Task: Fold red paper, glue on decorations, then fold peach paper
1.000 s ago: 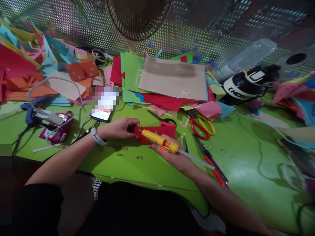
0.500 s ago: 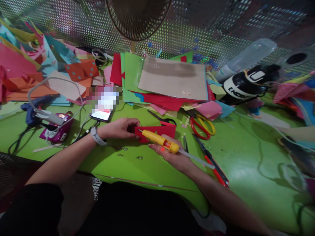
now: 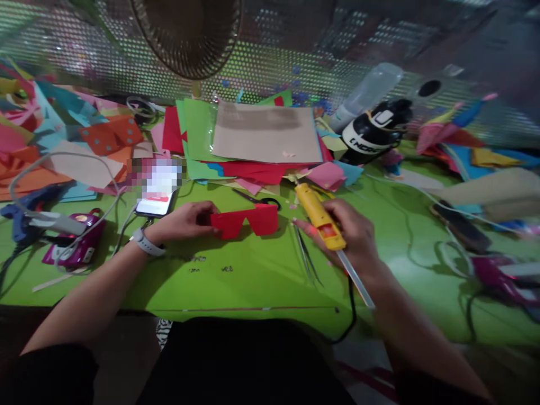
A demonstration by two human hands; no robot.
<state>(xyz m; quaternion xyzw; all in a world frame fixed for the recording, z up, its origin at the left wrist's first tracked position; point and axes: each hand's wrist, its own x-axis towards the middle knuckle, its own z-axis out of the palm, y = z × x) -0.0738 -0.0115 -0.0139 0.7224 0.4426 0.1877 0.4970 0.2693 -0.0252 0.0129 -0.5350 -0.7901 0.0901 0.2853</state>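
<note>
My left hand (image 3: 192,219) pinches the left end of a red paper piece (image 3: 246,223) with a notch cut in its lower edge. In my right hand (image 3: 352,236) is a yellow glue gun (image 3: 320,216), its nozzle pointing up and left, away from the paper. A clear glue stick (image 3: 356,279) sticks out of its back end. Silver tweezers (image 3: 306,253) lie just left of my right hand. Black scissors (image 3: 257,199) rest behind the red paper. Small metallic bits (image 3: 226,269) lie on the green table in front of it.
A phone (image 3: 158,188), a purple device (image 3: 78,239) and a blue glue gun (image 3: 23,216) are at the left. Stacked paper sheets (image 3: 265,132) lie behind, beside a black bottle (image 3: 373,132). A fan (image 3: 189,34) stands at the back. Coloured paper crafts (image 3: 112,135) fill the back left.
My right hand has moved the yellow glue gun right, away from the red paper, tilting its nozzle upward. The paper's notch now shows. The whole view has shifted.
</note>
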